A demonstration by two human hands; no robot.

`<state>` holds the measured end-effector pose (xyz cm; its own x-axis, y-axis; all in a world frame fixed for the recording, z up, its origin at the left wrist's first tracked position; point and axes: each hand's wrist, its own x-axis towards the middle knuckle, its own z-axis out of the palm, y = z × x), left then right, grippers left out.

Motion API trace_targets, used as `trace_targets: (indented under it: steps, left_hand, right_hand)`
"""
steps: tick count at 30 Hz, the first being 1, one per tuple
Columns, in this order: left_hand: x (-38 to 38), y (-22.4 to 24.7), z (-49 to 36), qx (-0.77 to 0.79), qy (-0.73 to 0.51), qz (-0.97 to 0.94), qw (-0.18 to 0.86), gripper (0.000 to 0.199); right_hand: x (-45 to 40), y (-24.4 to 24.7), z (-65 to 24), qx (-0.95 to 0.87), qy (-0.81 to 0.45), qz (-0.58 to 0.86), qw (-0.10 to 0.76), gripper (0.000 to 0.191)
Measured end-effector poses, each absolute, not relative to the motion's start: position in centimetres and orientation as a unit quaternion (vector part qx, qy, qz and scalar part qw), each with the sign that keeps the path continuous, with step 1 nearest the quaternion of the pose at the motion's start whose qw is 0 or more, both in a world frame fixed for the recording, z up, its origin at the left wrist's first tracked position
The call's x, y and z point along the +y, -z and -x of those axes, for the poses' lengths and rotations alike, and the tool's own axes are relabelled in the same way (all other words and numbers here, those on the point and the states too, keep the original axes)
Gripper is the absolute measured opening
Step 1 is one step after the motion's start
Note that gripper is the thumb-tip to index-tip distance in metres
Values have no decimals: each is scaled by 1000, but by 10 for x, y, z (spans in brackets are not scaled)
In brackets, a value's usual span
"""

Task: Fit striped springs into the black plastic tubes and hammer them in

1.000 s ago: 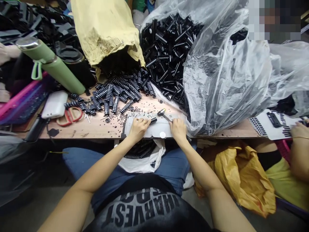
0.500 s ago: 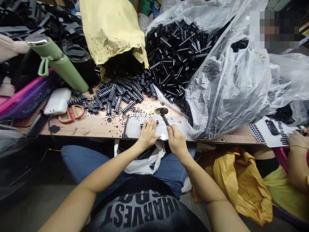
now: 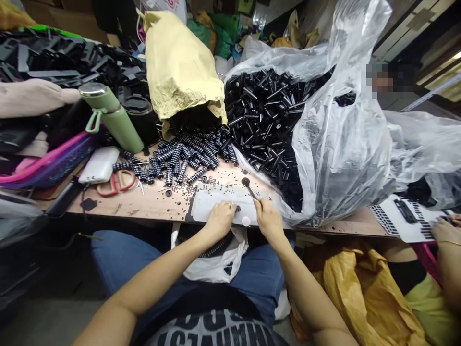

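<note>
While the left hand (image 3: 220, 220) bunches its fingers round a short black cylindrical piece (image 3: 237, 208) (only its end shows, at two o'clock from the knuckles), the right hand (image 3: 270, 220) wraps round a slim hammer (image 3: 246, 182) with a dark round head, which points to eleven o'clock. Both are at a flat greyish-white rectangular board (image 3: 202, 207), with a round white disc (image 3: 246, 221) at three o'clock from the left hand, ribbed black-and-white rods (image 3: 175, 156) heaped at eleven, and glossy black tubes (image 3: 268, 103) in a clear plastic bag (image 3: 342, 144) at one.
</note>
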<state>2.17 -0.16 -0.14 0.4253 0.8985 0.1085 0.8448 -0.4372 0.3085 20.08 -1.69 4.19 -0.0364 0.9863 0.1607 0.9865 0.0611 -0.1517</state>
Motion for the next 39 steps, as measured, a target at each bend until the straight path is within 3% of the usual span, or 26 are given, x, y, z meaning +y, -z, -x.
trace_targets:
  steps: [6, 10, 13, 15, 18, 21, 24, 27, 30, 33, 36, 39]
  left_hand:
    - [70, -6, 44, 671, -148, -727, -9, 37]
    - [120, 9, 57, 646, -68, -761, 2, 35]
    - [120, 17, 56, 634, -95, -767, 32, 36]
    - [112, 18, 56, 638, -195, -739, 92, 36]
    - [98, 15, 53, 624, -397, -603, 301, 37]
    - [87, 5, 42, 555, -520, -436, 481, 40]
    - [77, -11, 23, 509, -546, -392, 538, 42]
    - [70, -24, 8, 501, -497, -393, 589, 40]
    - [61, -26, 3, 494, -466, -383, 626, 36]
    - [50, -23, 4, 505, -474, -391, 606, 33]
    - [38, -20, 4, 526, -514, -502, 456, 25]
    - [29, -18, 1, 488, -521, -628, 309, 22]
  right_hand:
    - [21, -8, -241, -716, 31, 688, 115, 25]
    - [89, -18, -228, -727, 49, 666, 160, 26]
    - [154, -34, -219, -708, 39, 689, 149, 25]
    - [187, -44, -218, -692, -5, 707, 143, 27]
    - [207, -50, -221, -682, -59, 711, 162, 25]
    - [187, -42, -213, -682, -106, 697, 192, 22]
    - [141, -24, -190, -674, -333, 603, 269, 27]
    - [91, -14, -168, -582, -580, 478, 311, 38]
    - [59, -23, -160, -585, -560, 478, 341, 68]
    - [45, -45, -161, -593, -482, 509, 397, 101]
    - [41, -60, -160, -441, -628, 543, 341, 91]
    - [41, -59, -154, -297, -780, 488, 256, 80]
